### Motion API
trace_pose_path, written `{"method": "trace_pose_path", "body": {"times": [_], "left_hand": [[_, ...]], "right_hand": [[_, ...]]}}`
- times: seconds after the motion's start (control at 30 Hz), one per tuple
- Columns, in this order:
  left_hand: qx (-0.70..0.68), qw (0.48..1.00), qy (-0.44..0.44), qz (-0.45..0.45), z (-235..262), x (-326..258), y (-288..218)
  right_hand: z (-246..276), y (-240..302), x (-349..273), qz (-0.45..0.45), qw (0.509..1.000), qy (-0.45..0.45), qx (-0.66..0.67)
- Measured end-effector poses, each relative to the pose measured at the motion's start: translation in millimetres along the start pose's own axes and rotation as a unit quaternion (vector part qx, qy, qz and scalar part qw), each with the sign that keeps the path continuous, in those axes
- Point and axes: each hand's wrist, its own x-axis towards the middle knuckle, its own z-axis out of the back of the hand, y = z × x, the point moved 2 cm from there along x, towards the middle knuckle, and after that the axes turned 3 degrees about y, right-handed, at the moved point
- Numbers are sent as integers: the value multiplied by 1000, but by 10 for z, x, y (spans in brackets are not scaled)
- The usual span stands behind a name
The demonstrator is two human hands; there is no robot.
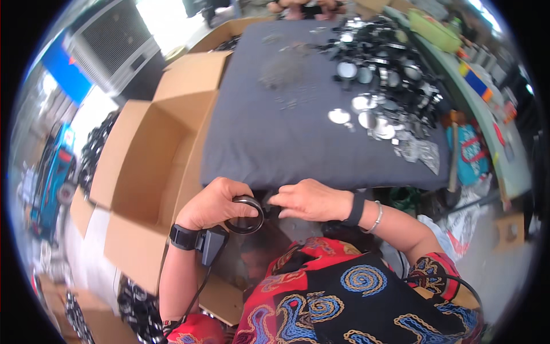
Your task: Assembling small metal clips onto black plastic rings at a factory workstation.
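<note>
My left hand [215, 203] is closed round a black ring-shaped part [246, 230] just off the near edge of the grey cloth-covered table [258, 135]. Its thumb lies across the ring's opening. Beside the ring, the fingers of my right hand [312, 200] are drawn together at a small dark piece; whether that piece belongs to the ring I cannot tell. On the table's right half lies a heap of black parts with round silvery discs [395, 74]. A scatter of tiny metal pieces [283, 71] sits near the middle, toward the far side.
An open cardboard box [152, 160] stands against the table's left side. A clear plastic bag [421, 153] lies at the right corner, near an upright wooden handle [454, 155]. Further right runs a green-topped bench [487, 114]. Another person's hands [306, 7] show at the far edge.
</note>
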Motion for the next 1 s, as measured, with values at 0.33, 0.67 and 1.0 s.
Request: {"method": "trace_pose_path", "body": {"times": [0.33,0.67,1.0], "left_hand": [[-258,943,-188,-88,-500,1162,-18],[-312,917,-200,-150,-903,1666,254],[-297,904,-258,-164,-931,1665,273]], "right_hand": [[157,-701,-554,-260,857,-315,314],[363,-1099,-556,-304,864,-393,79],[590,-1547,-674,-504,799,-255,-204]]}}
